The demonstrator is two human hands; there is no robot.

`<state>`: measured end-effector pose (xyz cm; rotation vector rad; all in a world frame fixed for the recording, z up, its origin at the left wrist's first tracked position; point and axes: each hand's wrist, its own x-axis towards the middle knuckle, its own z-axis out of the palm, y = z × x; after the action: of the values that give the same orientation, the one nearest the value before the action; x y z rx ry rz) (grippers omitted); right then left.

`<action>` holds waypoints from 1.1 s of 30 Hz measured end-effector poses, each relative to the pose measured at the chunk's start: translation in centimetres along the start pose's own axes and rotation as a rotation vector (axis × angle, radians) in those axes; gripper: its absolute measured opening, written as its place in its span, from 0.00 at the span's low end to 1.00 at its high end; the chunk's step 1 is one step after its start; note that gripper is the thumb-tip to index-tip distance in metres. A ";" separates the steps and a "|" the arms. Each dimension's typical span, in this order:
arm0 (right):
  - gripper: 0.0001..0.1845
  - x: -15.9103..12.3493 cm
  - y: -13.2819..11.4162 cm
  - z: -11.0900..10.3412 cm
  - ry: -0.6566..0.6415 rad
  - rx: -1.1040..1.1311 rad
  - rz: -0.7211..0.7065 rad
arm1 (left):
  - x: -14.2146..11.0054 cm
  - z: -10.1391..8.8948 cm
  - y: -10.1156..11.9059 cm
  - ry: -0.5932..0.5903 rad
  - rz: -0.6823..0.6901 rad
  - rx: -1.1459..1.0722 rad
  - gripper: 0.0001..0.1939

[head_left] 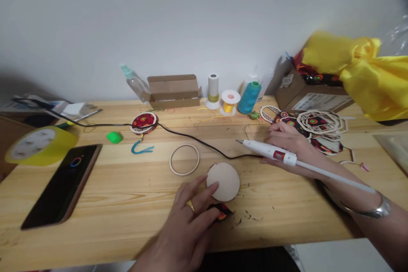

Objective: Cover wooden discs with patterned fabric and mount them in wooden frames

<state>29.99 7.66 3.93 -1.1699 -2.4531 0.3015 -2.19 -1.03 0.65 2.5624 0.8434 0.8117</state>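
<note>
A pale round disc (227,183) lies on the wooden table in front of me. My left hand (189,221), wearing a gold ring, rests its outstretched fingertips on the disc's left side. By its thumb lies a dark patterned fabric scrap (225,210), partly covered. In my right hand (291,146) is a white hot glue pen (267,150), its nozzle pointing left above the table and a glue stick sticking out behind. A thin wooden ring (171,160) lies flat, up and left of the disc, apart from both hands.
A black cord (197,139) crosses the table. Thread spools (249,98), an open cardboard box (174,91) and a spray bottle (135,85) line the wall. At left lie a phone (62,187) and yellow tape roll (63,142); at right, wooden frames (318,123) and a carton (287,89).
</note>
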 end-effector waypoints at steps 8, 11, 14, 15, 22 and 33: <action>0.10 -0.4 -0.6 0.3 -0.043 0.097 -0.166 | 1.7 0.6 0.6 -0.208 0.060 0.098 0.14; 0.12 -0.3 -1.1 0.0 -0.067 0.169 -0.125 | 1.5 1.3 0.4 -0.215 0.070 0.148 0.11; 0.14 -0.4 -1.4 -0.3 -0.123 0.238 -0.082 | 1.0 1.5 0.4 -0.207 0.044 0.156 0.11; 0.14 -0.5 -1.5 -0.2 -0.145 0.256 -0.082 | 0.9 1.4 0.4 -0.201 0.029 0.157 0.11; 0.16 -0.7 -1.9 0.8 -0.210 0.272 -0.138 | 0.3 1.1 0.9 -0.138 -0.002 0.192 0.12; 0.15 -0.1 -3.2 1.3 -0.203 0.307 -0.172 | 0.3 0.4 1.2 0.141 0.034 0.122 0.13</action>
<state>27.30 5.56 3.92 -0.8288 -2.5405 0.7463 -1.18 -1.83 1.03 2.6566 0.9194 0.9896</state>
